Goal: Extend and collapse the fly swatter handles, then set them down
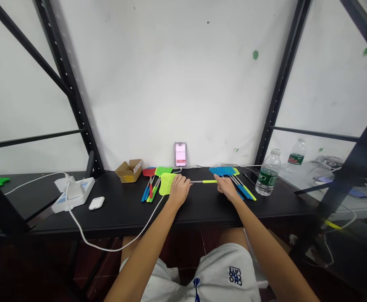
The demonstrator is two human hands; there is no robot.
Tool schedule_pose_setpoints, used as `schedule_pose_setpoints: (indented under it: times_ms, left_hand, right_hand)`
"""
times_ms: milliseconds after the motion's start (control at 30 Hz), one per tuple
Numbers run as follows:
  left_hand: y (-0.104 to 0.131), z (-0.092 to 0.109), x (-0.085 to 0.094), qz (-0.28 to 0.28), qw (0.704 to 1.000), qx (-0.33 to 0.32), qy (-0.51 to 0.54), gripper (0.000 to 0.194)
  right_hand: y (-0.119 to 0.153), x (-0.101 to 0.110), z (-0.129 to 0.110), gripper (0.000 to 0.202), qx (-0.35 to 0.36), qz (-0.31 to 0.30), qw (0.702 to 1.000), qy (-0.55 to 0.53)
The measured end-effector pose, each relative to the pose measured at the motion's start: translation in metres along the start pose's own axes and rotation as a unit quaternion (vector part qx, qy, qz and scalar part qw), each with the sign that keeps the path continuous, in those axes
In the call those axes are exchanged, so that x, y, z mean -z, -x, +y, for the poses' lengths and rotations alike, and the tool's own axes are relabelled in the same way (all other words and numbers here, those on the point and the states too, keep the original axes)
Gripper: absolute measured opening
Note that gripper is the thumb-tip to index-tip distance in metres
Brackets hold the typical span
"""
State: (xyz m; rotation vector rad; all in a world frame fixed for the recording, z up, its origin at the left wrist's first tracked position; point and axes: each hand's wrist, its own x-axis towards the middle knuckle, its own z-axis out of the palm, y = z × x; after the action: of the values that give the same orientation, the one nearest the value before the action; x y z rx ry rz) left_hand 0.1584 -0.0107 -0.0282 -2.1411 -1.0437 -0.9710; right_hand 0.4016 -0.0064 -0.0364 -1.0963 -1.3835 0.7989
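While the left hand (179, 189) pins the light, floppy swatter (167, 183) head at nine o'clock, the right hand (226, 188) pinches its stiff handle end at three.

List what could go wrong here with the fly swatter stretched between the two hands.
1. The left hand grips the yellow-green mesh swatter head and the right hand its yellow-green handle; the thin metal rod between them might bend or pull apart.
2. The clear plastic water bottle stands close by the right hand; a sideways sweep may topple it.
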Motion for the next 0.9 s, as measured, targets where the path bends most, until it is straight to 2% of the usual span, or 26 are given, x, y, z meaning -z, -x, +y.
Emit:
schedule_pose_setpoints:
  times_ms: [100, 333, 500, 900]
  left_hand:
    - [-0.001, 0.000, 0.000, 0.008, 1.000, -0.010, -0.009, 0.014]
    - [-0.003, 0.002, 0.002, -0.027, 1.000, -0.003, -0.001, 0.022]
    - [-0.003, 0.001, 0.004, -0.033, 0.999, 0.012, 0.008, 0.020]
    - [0.000, -0.005, 0.001, -0.023, 0.999, 0.040, -0.001, 0.017]
  right_hand:
    - [0.000, 0.001, -0.002, 0.058, -0.028, -0.011, 0.998, -0.049]
    - [0.000, 0.004, -0.005, 0.053, -0.039, -0.003, 0.997, -0.073]
    - [0.001, 0.003, -0.008, 0.049, -0.057, 0.013, 0.996, -0.071]
    - [-0.010, 0.012, 0.008, 0.037, -0.064, 0.115, 0.985, -0.110]
